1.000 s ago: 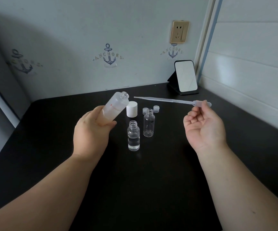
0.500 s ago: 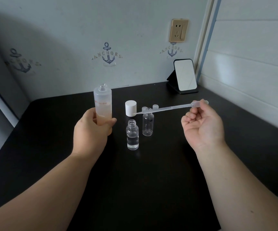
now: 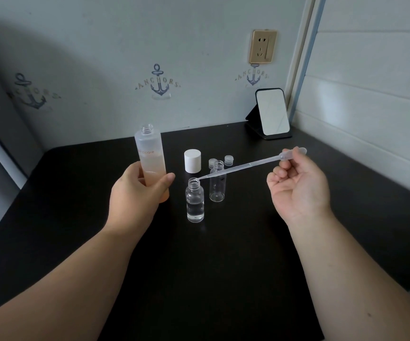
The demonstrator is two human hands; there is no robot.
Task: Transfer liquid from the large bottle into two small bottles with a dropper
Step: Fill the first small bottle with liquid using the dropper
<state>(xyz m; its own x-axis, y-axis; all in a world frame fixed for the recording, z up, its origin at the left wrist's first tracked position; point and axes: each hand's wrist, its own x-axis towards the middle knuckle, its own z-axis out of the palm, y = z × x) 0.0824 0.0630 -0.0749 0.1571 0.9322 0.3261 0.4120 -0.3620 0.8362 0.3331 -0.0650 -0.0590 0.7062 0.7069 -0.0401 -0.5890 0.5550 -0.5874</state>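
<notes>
My left hand [image 3: 137,193] grips the lower half of the large frosted bottle [image 3: 150,153], upright and uncapped, with pale liquid in its lower part. My right hand [image 3: 295,188] pinches the bulb of a clear plastic dropper [image 3: 248,164]. The dropper slants down to the left, its tip at the mouth of the near small bottle [image 3: 195,203], which stands about a third full of clear liquid. The far small bottle [image 3: 217,183] stands just behind it and looks empty.
A white cap [image 3: 192,160] and two small clear caps [image 3: 228,159] lie behind the bottles on the black table [image 3: 211,267]. A small standing mirror [image 3: 271,114] sits at the back right corner by the wall. A wall runs along the right side.
My left hand has brought the large bottle from tilted to upright. My right hand has swung the dropper tip away from the large bottle's mouth and down to the near small bottle's mouth.
</notes>
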